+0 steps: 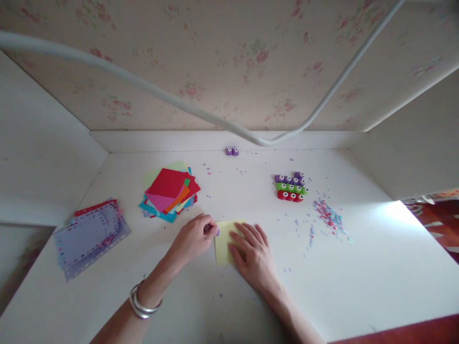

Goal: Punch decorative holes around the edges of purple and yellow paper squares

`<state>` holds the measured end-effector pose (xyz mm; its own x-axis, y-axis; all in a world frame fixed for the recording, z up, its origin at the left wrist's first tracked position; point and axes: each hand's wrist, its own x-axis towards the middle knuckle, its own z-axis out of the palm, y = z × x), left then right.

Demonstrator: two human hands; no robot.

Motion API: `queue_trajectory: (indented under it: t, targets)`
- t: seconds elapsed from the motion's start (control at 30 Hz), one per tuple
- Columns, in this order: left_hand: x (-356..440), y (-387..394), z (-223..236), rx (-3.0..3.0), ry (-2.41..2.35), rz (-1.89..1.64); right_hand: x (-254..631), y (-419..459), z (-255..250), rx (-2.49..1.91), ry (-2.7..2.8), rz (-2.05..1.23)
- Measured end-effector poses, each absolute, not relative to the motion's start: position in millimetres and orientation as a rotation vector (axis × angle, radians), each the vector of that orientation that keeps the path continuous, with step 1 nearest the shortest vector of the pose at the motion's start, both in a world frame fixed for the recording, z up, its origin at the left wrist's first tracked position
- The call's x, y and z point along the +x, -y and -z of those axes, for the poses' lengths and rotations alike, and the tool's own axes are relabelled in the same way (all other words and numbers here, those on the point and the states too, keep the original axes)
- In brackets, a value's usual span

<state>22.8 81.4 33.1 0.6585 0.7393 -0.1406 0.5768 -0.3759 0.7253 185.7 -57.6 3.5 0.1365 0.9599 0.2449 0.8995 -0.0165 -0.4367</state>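
A pale yellow sheet of paper (223, 251) lies on the white tabletop in front of me. My right hand (253, 253) rests flat on its right part, fingers spread. At the sheet's upper left corner, my left hand (199, 235) is closed in a pinch. A small purple piece (217, 232) shows at those fingertips, mostly hidden, so its kind is unclear. Left of the sheet is a pile of coloured paper (168, 184), with a red sheet on top. Two silver bangles (141, 306) circle my left wrist.
Small purple, green and red blocks with eye-like dots (291, 187) stand grouped at the right. Two purple ones (232, 151) sit by the back wall. Paper confetti (328, 215) lies scattered at right. Purple sheets with punched edges (89, 239) are stacked at left. A white cable (201, 112) hangs across.
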Motion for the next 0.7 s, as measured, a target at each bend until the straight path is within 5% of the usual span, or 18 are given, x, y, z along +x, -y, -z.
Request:
queue_trajectory:
  t: [0.53,0.7]
  targets:
    - [-42.7,-56.1,-8.3,2.28,-1.068,-0.529,180.6,58.6,-2.9,-1.84,1.737,-0.074]
    - [-33.4,-40.5,-12.7,2.294,-0.932,-0.635,163.2,54.8,-23.9,-1.684,1.731,-0.273]
